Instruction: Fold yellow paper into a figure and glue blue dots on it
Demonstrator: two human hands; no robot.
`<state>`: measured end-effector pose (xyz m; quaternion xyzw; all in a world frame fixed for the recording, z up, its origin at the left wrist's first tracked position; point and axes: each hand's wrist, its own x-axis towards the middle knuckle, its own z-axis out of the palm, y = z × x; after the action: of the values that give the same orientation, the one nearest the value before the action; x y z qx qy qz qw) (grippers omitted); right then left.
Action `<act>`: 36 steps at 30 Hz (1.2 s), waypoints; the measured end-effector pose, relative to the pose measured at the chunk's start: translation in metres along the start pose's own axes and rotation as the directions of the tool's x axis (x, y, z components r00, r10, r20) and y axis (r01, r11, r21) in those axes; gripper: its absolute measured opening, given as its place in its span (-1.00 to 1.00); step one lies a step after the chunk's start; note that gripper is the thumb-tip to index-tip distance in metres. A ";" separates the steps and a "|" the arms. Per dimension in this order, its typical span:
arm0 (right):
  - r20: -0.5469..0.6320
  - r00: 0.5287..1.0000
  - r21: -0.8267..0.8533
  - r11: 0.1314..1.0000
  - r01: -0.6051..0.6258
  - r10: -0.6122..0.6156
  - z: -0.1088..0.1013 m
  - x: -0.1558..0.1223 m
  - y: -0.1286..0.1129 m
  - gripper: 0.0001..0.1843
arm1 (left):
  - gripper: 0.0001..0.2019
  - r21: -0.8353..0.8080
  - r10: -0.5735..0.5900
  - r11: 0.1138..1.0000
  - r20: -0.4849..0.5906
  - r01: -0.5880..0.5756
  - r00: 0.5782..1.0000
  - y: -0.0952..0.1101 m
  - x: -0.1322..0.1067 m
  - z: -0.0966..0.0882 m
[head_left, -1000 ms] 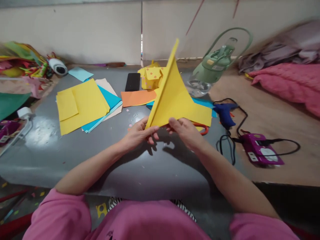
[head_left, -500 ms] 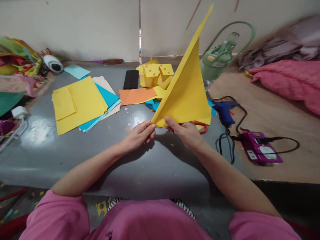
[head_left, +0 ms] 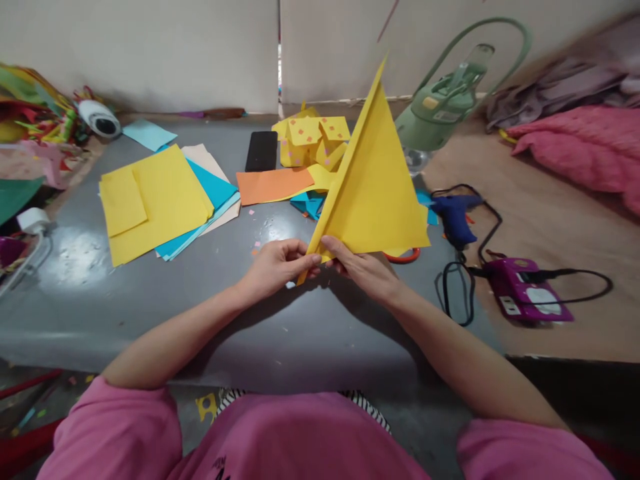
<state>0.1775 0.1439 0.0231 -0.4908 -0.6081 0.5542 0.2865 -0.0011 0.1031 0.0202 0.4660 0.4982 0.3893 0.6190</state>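
Note:
A yellow sheet of paper [head_left: 383, 180], rolled along its left edge, stands tilted above the table between my hands. My left hand [head_left: 280, 267] pinches the lower end of the rolled edge, which pokes out below the fingers. My right hand [head_left: 363, 267] grips the bottom of the sheet near the roll, thumb on the front and fingers hidden behind. Just beyond the paper lie an orange strip [head_left: 275, 185], blue paper scraps [head_left: 307, 205] and a yellow spotted paper model [head_left: 310, 140]. Red scissor-like handles [head_left: 405, 256] show partly under the sheet.
Left on the grey table [head_left: 215, 347] lies a pile of yellow paper [head_left: 170, 193] over blue sheets [head_left: 210, 180]. A black phone [head_left: 261, 151] lies at the back. To the right are a green bottle [head_left: 435, 110], a blue glue gun [head_left: 456, 217] and a purple power box [head_left: 525, 290] with black cords.
The left edge of the yellow sheet is rolled further in, and its tip has come lower and leftward. Both hands have shifted slightly; the roll's lower end now extends below my left fingers.

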 end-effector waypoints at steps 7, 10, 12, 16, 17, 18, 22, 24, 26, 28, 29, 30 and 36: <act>-0.010 1.000 -0.040 0.999 0.011 -0.011 -0.001 0.003 0.004 -0.44 | -0.69 -0.029 -0.062 0.998 0.002 0.062 0.998 -0.004 0.001 -0.001; 0.059 0.998 -0.043 0.999 0.010 -0.007 -0.002 0.001 0.003 -0.49 | -0.65 -0.051 -0.057 0.997 0.024 0.058 0.998 -0.006 0.001 -0.001; 0.138 0.990 0.007 1.000 0.021 -0.022 0.000 0.000 0.003 -0.55 | -0.62 -0.057 -0.040 0.997 0.043 0.043 0.998 -0.008 0.001 0.000; 0.050 0.998 0.170 0.985 0.021 -0.030 0.008 -0.001 0.007 -0.65 | -0.63 -0.135 -0.032 0.990 0.089 0.044 0.995 -0.010 0.000 0.005; -0.008 1.000 0.196 0.980 0.021 -0.020 0.010 -0.001 0.008 -0.66 | -0.65 -0.142 -0.034 0.989 0.094 0.047 0.995 -0.010 -0.001 0.006; -0.064 0.998 0.220 0.975 0.021 -0.007 0.013 -0.001 0.009 -0.67 | -0.66 -0.144 -0.038 0.988 0.095 0.051 0.995 -0.010 -0.001 0.006; -0.142 0.985 0.322 0.946 -0.044 0.094 0.018 0.001 0.008 -0.62 | -0.66 -0.183 -0.094 0.976 0.113 0.114 0.989 -0.010 -0.002 0.006; -0.175 0.974 0.344 0.936 -0.077 0.144 0.015 0.004 0.005 -0.58 | -0.64 -0.213 -0.141 0.962 0.161 0.174 0.977 -0.012 -0.002 0.005; -0.281 0.945 0.342 0.937 -0.063 0.166 0.008 0.008 0.001 -0.54 | -0.62 -0.188 -0.216 0.944 0.265 0.270 0.940 -0.013 -0.003 0.003; -0.395 0.906 0.333 0.943 -0.015 0.154 0.000 0.012 -0.003 -0.53 | -0.62 -0.071 -0.338 0.916 0.393 0.395 0.855 -0.011 -0.004 -0.003; -0.413 0.899 0.322 0.947 -0.005 0.145 -0.004 0.012 -0.005 -0.53 | -0.62 0.001 -0.397 0.897 0.436 0.441 0.808 -0.008 -0.005 -0.006; -0.396 0.908 0.308 0.951 -0.007 0.135 -0.006 0.012 -0.006 -0.54 | -0.62 0.060 -0.440 0.883 0.449 0.465 0.778 -0.004 -0.005 -0.010; 0.010 1.000 0.235 0.972 -0.010 0.008 -0.001 0.001 -0.006 -0.53 | -0.69 0.026 -0.093 0.996 0.160 0.090 0.983 0.014 -0.004 -0.018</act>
<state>0.1769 0.1457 0.0288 -0.4537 -0.5372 0.6260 0.3373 -0.0198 0.1061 0.0333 0.4784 0.4712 0.3169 0.6699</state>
